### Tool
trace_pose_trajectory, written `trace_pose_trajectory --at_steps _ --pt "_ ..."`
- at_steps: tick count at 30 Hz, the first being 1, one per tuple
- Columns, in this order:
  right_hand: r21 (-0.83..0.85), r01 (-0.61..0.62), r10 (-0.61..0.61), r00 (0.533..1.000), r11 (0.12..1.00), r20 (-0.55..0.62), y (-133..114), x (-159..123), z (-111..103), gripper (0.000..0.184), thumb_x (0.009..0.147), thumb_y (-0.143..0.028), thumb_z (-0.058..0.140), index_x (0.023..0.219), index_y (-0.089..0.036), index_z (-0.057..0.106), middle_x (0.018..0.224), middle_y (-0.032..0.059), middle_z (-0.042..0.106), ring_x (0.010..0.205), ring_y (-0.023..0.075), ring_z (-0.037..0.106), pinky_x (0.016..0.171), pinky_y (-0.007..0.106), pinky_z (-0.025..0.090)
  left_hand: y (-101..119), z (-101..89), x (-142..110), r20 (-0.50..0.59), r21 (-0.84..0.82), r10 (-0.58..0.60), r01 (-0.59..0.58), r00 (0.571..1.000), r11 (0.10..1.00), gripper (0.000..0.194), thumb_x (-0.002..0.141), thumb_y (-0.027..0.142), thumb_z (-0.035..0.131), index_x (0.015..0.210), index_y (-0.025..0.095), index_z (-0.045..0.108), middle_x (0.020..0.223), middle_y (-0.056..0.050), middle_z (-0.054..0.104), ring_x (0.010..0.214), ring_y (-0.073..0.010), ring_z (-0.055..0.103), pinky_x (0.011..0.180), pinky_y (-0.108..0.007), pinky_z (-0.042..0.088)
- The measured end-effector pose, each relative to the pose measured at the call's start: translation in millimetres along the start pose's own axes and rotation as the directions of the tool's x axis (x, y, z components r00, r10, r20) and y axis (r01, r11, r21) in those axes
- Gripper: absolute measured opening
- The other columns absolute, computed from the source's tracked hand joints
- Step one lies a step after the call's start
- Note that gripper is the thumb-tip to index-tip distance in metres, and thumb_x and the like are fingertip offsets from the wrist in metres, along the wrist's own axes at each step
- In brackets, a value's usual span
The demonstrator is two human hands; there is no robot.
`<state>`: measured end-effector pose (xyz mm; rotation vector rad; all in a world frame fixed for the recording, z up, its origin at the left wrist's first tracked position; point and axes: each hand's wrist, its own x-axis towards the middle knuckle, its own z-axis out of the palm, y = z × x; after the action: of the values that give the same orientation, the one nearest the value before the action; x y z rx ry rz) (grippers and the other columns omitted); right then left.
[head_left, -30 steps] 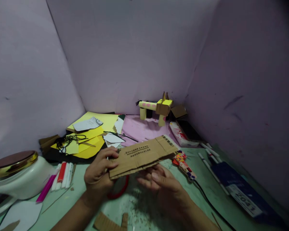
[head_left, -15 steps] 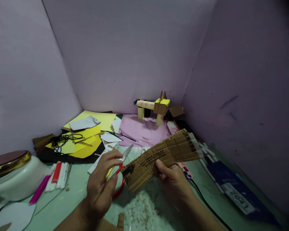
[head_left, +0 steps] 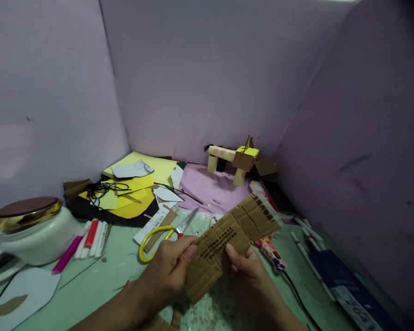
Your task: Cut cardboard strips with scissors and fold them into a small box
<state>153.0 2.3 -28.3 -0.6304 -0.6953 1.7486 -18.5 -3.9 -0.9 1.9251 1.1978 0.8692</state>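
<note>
A creased strip of brown cardboard (head_left: 232,236) with printed dark lettering is held tilted above the table, its far end up to the right. My left hand (head_left: 174,269) pinches its near left edge, thumb on top. Around its lower middle, my right hand (head_left: 246,271) grips it with the thumb on the printed face and the fingers hidden underneath. Scissors (head_left: 155,232) with a yellow handle loop lie just beyond my left hand, blades pointing away; their other loop is mostly hidden behind that hand.
A giraffe-like paper figure (head_left: 227,156) stands at the back on pink cloth (head_left: 203,186). Yellow paper sheets (head_left: 136,202) and black cord (head_left: 100,191) lie back left. Markers (head_left: 93,239) and a white teapot-like pot (head_left: 37,236) are left. A blue folder (head_left: 345,280) lies right.
My left hand has moved from open beside the cardboard to gripping its left edge. The scissors now lie apart from the cardboard. The view has shifted slightly left.
</note>
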Motion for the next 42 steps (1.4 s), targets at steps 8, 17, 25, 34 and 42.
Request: trace_pose_trajectory --at_steps 8,17,25,34,42 --pt "-0.089 0.11 -0.12 0.986 0.99 -0.115 6 4 -8 0.021 0.07 -0.029 0.074 0.085 -0.017 0.067 0.082 0.0066 0.073 0.078 0.0229 0.068 0.08 0.038 0.051 10 -3.6 -2 0.175 -0.256 -0.026 0.071 0.984 0.964 0.038 0.084 0.028 0.054 0.122 0.022 0.054 0.098 -0.006 0.065 0.091 -0.0225 0.058 0.076 -0.03 0.044" --pt "0.044 0.0 0.009 0.981 0.999 -0.192 -5 2 2 0.03 0.061 -0.027 0.08 0.087 -0.018 0.069 0.084 0.0028 0.074 0.078 0.0198 0.067 0.078 0.033 0.052 -6 28.6 -9 0.231 -0.494 -0.296 0.374 0.927 0.785 0.046 0.085 0.037 0.05 0.126 0.017 0.042 0.067 0.0 0.06 0.041 -0.0068 0.048 0.037 -0.016 0.039" --pt "0.151 -0.066 0.104 0.962 0.986 -0.253 3 -4 8 0.028 0.055 -0.029 0.082 0.076 -0.016 0.07 0.069 0.0044 0.074 0.06 0.0201 0.066 0.059 0.032 0.054 -9 43.1 -12 0.281 -0.561 -0.254 0.373 0.926 0.739 0.051 0.085 0.045 0.05 0.125 0.016 0.038 0.06 0.001 0.058 0.041 -0.0094 0.052 0.036 -0.017 0.041" --pt "0.185 -0.105 0.17 0.908 0.977 -0.382 -2 -1 3 0.031 0.047 -0.023 0.082 0.073 -0.015 0.068 0.062 0.0015 0.071 0.056 0.0184 0.062 0.063 0.033 0.053 -13 31.7 -10 0.478 -0.69 -0.116 0.454 0.871 0.564 0.074 0.067 0.024 0.067 0.131 0.014 0.033 0.084 -0.008 0.064 0.058 -0.0139 0.06 0.049 -0.023 0.044" --pt "0.087 -0.048 0.077 0.926 0.995 -0.369 -4 -3 3 0.023 0.056 -0.023 0.077 0.076 -0.016 0.067 0.061 0.001 0.07 0.053 0.0173 0.06 0.056 0.031 0.051 -9 27.0 -11 0.549 -0.718 -0.028 0.489 0.835 0.495 0.083 0.062 0.012 0.067 0.136 0.021 0.03 0.09 -0.006 0.063 0.074 -0.0183 0.061 0.064 -0.029 0.044"
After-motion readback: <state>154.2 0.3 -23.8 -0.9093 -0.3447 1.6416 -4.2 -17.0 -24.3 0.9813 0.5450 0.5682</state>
